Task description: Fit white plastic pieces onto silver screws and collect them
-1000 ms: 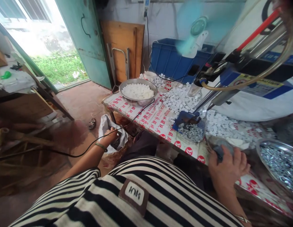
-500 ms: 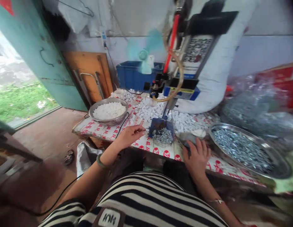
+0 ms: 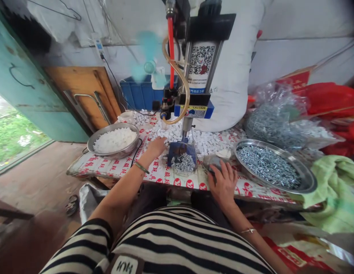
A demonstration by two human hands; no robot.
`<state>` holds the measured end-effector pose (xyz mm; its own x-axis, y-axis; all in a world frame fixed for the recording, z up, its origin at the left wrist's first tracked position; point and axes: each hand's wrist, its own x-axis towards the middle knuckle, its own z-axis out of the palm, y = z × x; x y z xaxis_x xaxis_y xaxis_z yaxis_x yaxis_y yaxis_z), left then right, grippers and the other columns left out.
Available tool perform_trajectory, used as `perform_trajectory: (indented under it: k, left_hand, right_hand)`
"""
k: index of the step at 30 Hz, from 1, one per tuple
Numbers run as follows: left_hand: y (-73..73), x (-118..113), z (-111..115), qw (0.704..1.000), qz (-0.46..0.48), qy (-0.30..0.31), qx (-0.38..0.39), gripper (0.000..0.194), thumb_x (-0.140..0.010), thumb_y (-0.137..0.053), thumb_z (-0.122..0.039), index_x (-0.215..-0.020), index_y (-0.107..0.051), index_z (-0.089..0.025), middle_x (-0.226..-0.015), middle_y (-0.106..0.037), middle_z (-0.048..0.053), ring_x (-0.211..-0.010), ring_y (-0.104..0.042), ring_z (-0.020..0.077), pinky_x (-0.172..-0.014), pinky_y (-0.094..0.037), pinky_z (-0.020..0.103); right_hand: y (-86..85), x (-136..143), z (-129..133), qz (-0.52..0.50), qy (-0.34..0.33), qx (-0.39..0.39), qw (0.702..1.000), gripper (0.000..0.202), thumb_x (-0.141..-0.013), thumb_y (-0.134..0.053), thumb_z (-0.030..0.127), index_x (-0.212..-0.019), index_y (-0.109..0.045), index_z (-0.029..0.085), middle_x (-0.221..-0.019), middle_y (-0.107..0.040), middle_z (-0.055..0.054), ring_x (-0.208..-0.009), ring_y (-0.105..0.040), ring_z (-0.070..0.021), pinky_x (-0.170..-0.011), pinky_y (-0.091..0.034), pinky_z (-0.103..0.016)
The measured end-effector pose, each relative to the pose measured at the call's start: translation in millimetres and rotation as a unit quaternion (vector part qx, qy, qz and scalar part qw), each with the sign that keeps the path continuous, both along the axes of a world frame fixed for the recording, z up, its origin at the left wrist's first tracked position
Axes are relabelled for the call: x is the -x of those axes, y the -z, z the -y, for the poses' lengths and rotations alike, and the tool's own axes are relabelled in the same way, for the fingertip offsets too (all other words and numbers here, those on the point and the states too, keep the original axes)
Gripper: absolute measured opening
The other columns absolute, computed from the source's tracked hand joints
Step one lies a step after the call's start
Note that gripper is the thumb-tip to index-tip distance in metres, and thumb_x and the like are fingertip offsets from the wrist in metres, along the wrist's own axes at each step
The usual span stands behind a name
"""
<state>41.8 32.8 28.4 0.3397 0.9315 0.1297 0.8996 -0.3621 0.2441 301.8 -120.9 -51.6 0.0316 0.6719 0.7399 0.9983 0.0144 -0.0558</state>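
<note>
My left hand is at the left side of the blue tray under the press, close to scattered white pieces. Its fingers are pressed together, and what they hold, if anything, is too small to name. Small metal parts lie heaped in the front of that tray. My right hand rests, fingers spread, over a dark grey object on the table, right of the tray. The press stands upright behind the tray, with a red tube and a clear hose.
A metal bowl of white pieces sits at left, an oval metal tray of metal parts at right. Behind are a blue crate, a spinning fan and a plastic bag of metal parts. Green cloth hangs at the right edge.
The head view has turned right, so the scene sits further left. My left hand has moved forward beside the blue tray, toward the white pieces. My right hand stays over the dark grey object.
</note>
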Motion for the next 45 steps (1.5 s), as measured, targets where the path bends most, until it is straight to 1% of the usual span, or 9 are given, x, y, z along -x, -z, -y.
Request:
perform_trajectory:
  k: [3,6,12,19,23,32,35,39,45]
  left_hand:
    - [-6.2,23,15,0.995,0.092,-0.026,-0.039,0.039,-0.080,-0.048,-0.020,-0.119,-0.052,-0.017,-0.108,-0.060,0.009,-0.096,-0.057,0.0189,-0.087,-0.043,0.030]
    - [-3.7,41,29,0.989,0.147,-0.006,0.005,0.033,-0.079,-0.046,-0.018,-0.109,-0.060,-0.016,-0.097,-0.065,0.007,-0.090,-0.059,0.0180,-0.088,-0.043,0.030]
    - [2.1,30,29,0.965,0.261,0.013,0.007,0.055,-0.077,-0.050,-0.017,-0.131,-0.040,-0.016,-0.120,-0.056,0.011,-0.101,-0.056,0.0197,-0.092,-0.041,0.034]
    - [-21.8,74,47,0.990,0.069,-0.123,-0.012,0.027,-0.082,-0.046,-0.025,-0.104,-0.060,-0.020,-0.101,-0.065,0.007,-0.095,-0.059,0.0218,-0.084,-0.044,0.031]
    - [-21.8,86,51,0.985,-0.014,-0.173,0.014,0.024,-0.083,-0.044,-0.030,-0.096,-0.063,-0.022,-0.092,-0.067,0.008,-0.090,-0.060,0.0227,-0.076,-0.045,0.030]
    - [16.7,53,26,0.993,-0.063,-0.100,0.025,0.031,-0.082,-0.035,-0.008,-0.097,-0.062,-0.010,-0.097,-0.063,0.018,-0.090,-0.062,0.0252,-0.075,-0.048,0.036]
    - [10.1,44,22,0.996,0.076,-0.049,0.017,0.024,-0.080,-0.044,-0.013,-0.094,-0.063,-0.012,-0.092,-0.065,0.013,-0.089,-0.062,0.0217,-0.080,-0.047,0.033]
    - [-10.6,6,19,0.947,0.318,0.034,0.018,0.031,-0.075,-0.055,-0.023,-0.105,-0.059,-0.015,-0.089,-0.067,0.005,-0.079,-0.062,0.0152,-0.073,-0.048,0.026]
    - [-17.6,-48,27,0.931,0.332,0.140,0.048,0.020,-0.077,-0.051,-0.019,-0.090,-0.065,-0.019,-0.085,-0.068,0.000,-0.080,-0.062,0.0144,-0.079,-0.047,0.026]
  right_hand:
    - [-1.7,1,0,0.004,0.006,0.002,1.000,0.028,-0.082,-0.049,0.033,-0.103,-0.062,0.019,-0.128,-0.048,-0.011,-0.124,-0.034,-0.0272,-0.101,-0.024,-0.048]
    - [-2.3,1,0,0.004,0.001,0.007,1.000,0.028,-0.082,-0.049,0.033,-0.102,-0.062,0.019,-0.127,-0.049,-0.011,-0.124,-0.035,-0.0274,-0.101,-0.025,-0.048]
    - [1.5,-1,-3,0.002,-0.007,0.007,1.000,0.029,-0.082,-0.049,0.033,-0.103,-0.062,0.018,-0.127,-0.049,-0.011,-0.123,-0.036,-0.0286,-0.100,-0.025,-0.049]
    - [4.7,-3,-6,0.015,-0.016,-0.015,1.000,0.028,-0.081,-0.050,0.033,-0.101,-0.062,0.018,-0.125,-0.050,-0.011,-0.122,-0.037,-0.0288,-0.100,-0.024,-0.048]
    - [4.8,-3,-6,0.004,-0.017,-0.008,1.000,0.028,-0.081,-0.050,0.032,-0.102,-0.061,0.019,-0.127,-0.050,-0.010,-0.122,-0.036,-0.0287,-0.100,-0.024,-0.049]
    - [0.6,-1,-3,0.017,-0.008,-0.012,1.000,0.027,-0.081,-0.051,0.034,-0.100,-0.063,0.019,-0.125,-0.051,-0.011,-0.121,-0.039,-0.0277,-0.100,-0.027,-0.046]
    - [-2.6,1,-1,0.018,-0.005,-0.009,1.000,0.025,-0.082,-0.051,0.033,-0.099,-0.063,0.020,-0.123,-0.053,-0.010,-0.120,-0.040,-0.0269,-0.100,-0.027,-0.046]
    - [-4.4,3,1,0.012,-0.001,-0.003,1.000,0.025,-0.082,-0.051,0.031,-0.101,-0.063,0.020,-0.123,-0.053,-0.010,-0.121,-0.039,-0.0269,-0.101,-0.027,-0.047]
    - [-2.2,0,1,0.002,0.000,-0.004,1.000,0.025,-0.081,-0.051,0.028,-0.101,-0.063,0.021,-0.126,-0.051,-0.010,-0.122,-0.037,-0.0279,-0.100,-0.026,-0.049]
